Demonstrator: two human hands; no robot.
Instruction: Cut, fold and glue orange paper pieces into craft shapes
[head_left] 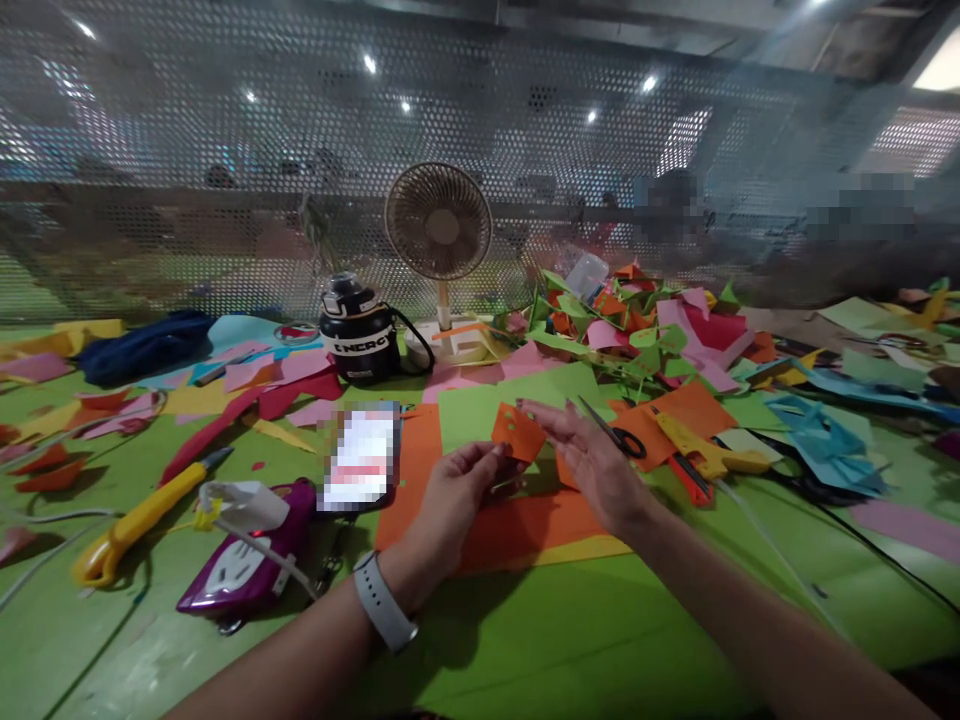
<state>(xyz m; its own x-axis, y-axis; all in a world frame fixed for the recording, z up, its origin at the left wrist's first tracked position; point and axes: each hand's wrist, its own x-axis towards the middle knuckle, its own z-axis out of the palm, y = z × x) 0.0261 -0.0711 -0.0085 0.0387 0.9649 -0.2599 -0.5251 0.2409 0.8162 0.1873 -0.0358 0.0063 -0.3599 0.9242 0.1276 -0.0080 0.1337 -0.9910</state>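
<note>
My left hand (457, 500) pinches a small orange paper piece (517, 432) between thumb and fingers, and a few little cut-outs show in it. At the piece's right edge is my right hand (589, 460), its fingers stretched out and apart; whether the fingertips touch the paper I cannot tell. Below both hands lie larger orange sheets (525, 530), with a green sheet (469, 415) behind. Scissors (628, 440) with black handles are just beyond my right hand, partly hidden by it. A yellow glue gun (694, 450) lies further right, over a red-handled tool (690, 482).
A phone (361, 455), a purple power strip (251, 560) with a white plug, and a yellow tool (142, 520) lie left. Behind stand a black bottle (360, 330) and a small fan (441, 225). Coloured paper scraps (630, 320) heap at back right. Cords cross both sides.
</note>
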